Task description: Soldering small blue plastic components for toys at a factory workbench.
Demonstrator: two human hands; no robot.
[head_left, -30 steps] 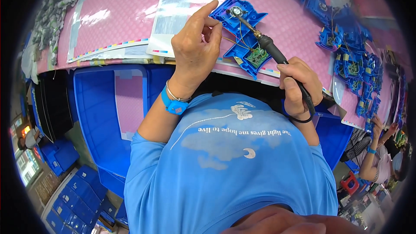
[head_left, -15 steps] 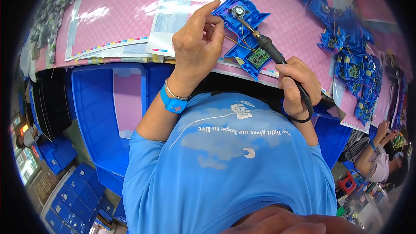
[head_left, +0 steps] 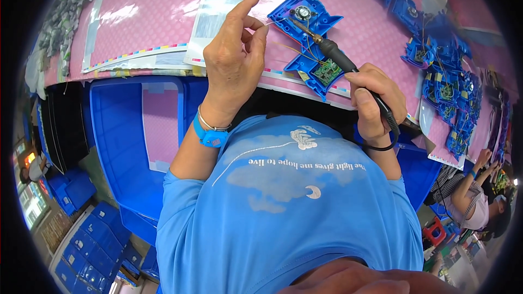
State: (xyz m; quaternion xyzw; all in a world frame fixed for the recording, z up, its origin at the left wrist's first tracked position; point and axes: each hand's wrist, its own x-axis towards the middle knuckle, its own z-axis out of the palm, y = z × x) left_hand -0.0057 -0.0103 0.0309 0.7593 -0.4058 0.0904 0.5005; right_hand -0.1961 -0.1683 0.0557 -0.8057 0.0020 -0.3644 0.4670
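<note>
My right hand [head_left: 378, 100] grips the dark handle of a soldering iron [head_left: 339, 57], its metal tip over a blue plastic housing [head_left: 321, 22] on the bench. Close to that tip, inside the housing, sits a round silver-and-black speaker [head_left: 300, 13]. Between thumb and finger, my left hand [head_left: 231, 60] pinches a thin strand of solder wire [head_left: 274, 22] that reaches toward the tip; its index finger points up. Thin wires run from the housing to a second blue shell holding a green circuit board [head_left: 327, 72].
Several blue housings with boards and wires [head_left: 441, 76] are heaped along the right of the pink bench [head_left: 147, 16]. Grey-green bundled pieces [head_left: 68, 16] lie at far left. Below the bench edge stands a blue bin [head_left: 117, 130]. Another person's hands [head_left: 485, 159] are at far right.
The iron's tip has drawn back from the speaker toward the near left. My left hand has shifted left, away from the housing, with the solder strand now showing.
</note>
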